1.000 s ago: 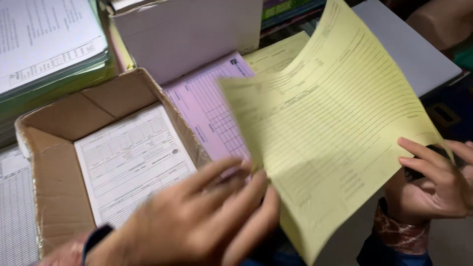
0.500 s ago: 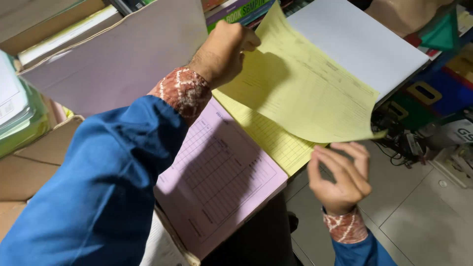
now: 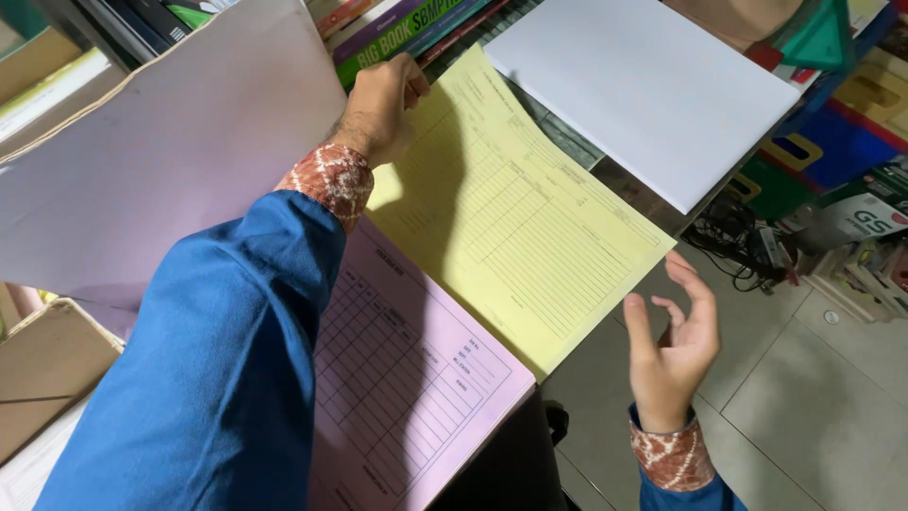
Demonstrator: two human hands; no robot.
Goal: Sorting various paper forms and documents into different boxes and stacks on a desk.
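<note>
My left hand (image 3: 383, 102) reaches far across the table, its fingers curled on the far corner of a yellow printed form sheet (image 3: 530, 227). The sheet lies flat, overhanging the table edge, partly over a pink form (image 3: 416, 378) nearer me. My blue sleeve covers part of the pink form. My right hand (image 3: 670, 345) hovers beyond the table edge, just right of the yellow sheet's near corner, fingers apart and holding nothing.
A white paper stack (image 3: 643, 85) lies at the far right of the table. A large pale lilac board (image 3: 161, 161) leans at the left, above a cardboard box (image 3: 47, 369). Books (image 3: 407, 28) line the back. Cables and boxes sit on the tiled floor (image 3: 813, 397) to the right.
The yellow sheet, held up and curved before, now lies flat. My right hand has come off its lower edge and opened. My left hand stays at the far corner.
</note>
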